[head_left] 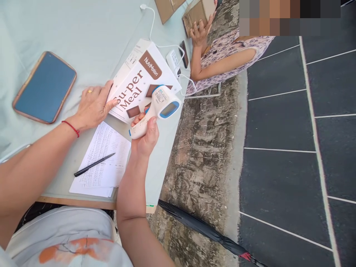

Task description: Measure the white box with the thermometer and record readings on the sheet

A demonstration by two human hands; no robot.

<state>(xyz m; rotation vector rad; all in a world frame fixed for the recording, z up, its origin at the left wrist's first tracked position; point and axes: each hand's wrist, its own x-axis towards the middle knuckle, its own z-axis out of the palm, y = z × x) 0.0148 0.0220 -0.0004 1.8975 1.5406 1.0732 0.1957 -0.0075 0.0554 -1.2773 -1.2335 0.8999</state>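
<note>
My right hand (147, 139) is wrapped round the handle of a white and blue infrared thermometer (160, 100), its small screen turned toward me. The thermometer is in front of a white printed box (133, 81) with brown labels, hiding part of its face. At the box's lower left corner, my left hand (96, 102) grips it, thumb on the printed face and the other fingers along the side. Below the box lie handwritten sheets of paper (111, 170), with a black pen (94, 164) across them.
A tablet (46, 87) in a brown case lies left on the covered table (111, 22). White cables and a white adapter (172, 61) are behind the box. Across the table, a person's hand (199, 34) touches a cardboard box (194, 18). A folded black umbrella (200, 226) leans by the table edge.
</note>
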